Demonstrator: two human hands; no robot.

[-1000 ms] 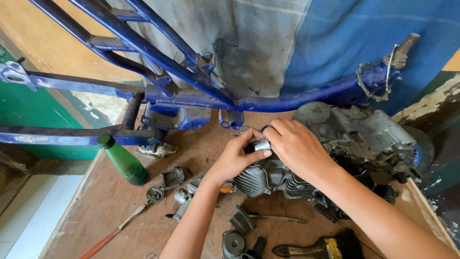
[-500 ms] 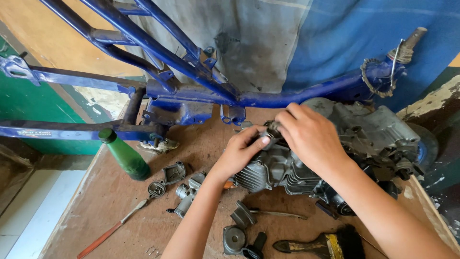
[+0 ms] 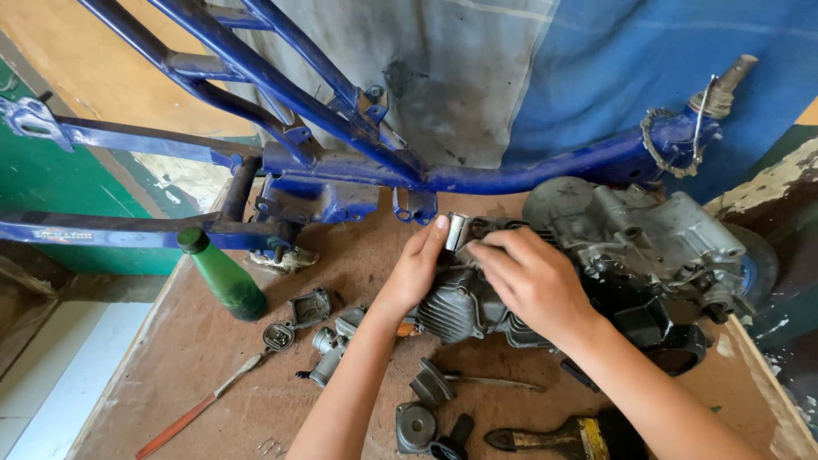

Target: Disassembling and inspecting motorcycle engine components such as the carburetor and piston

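1. A brown wooden workbench (image 3: 196, 358) stands before a grey and blue cloth backdrop.
2. On it lies a motorcycle engine (image 3: 613, 255); a small metal cylinder (image 3: 458, 230) sits at its finned head.
3. The left hand (image 3: 417, 273) pinches the cylinder; the right hand (image 3: 532, 281) curls over the head beside it, fingers touching the cylinder.
4. Behind stands a blue frame (image 3: 341, 162); a green bottle (image 3: 223, 277) is well to the left.
5. Loose parts and a screwdriver (image 3: 200, 407) lie nearer.

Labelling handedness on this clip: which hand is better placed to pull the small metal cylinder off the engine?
Probably left. The left hand has its fingertips right against the metal cylinder atop the engine. The right hand lies flat over the engine beside it, seemingly steadying.
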